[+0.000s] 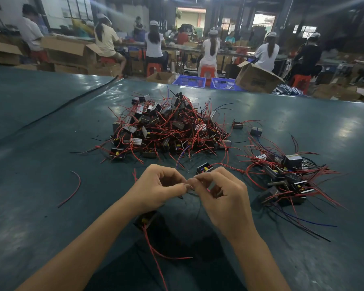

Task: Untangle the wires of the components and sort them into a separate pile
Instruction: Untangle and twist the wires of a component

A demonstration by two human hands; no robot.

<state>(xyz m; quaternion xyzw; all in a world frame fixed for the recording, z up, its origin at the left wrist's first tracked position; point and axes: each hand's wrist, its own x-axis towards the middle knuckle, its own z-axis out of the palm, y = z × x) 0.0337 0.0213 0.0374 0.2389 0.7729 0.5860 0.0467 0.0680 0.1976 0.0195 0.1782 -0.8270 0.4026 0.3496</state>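
A big tangled heap of small black components with red wires [168, 127] lies mid-table. A smaller sorted pile [286, 177] lies to the right. My left hand [156, 187] and my right hand [221, 194] meet fingertip to fingertip just in front of the heap, both pinching thin dark wires. One black component with a yellow part [204, 168] shows just behind my right fingers. Another component [144, 220] hangs below my left wrist, trailing a long red wire [156, 248].
The table is covered in dark green sheet [51, 164]. A loose red wire [74, 190] lies at the left. Two stray components [247, 127] sit right of the heap. Beyond the far edge are blue crates [189, 80], cardboard boxes and seated workers.
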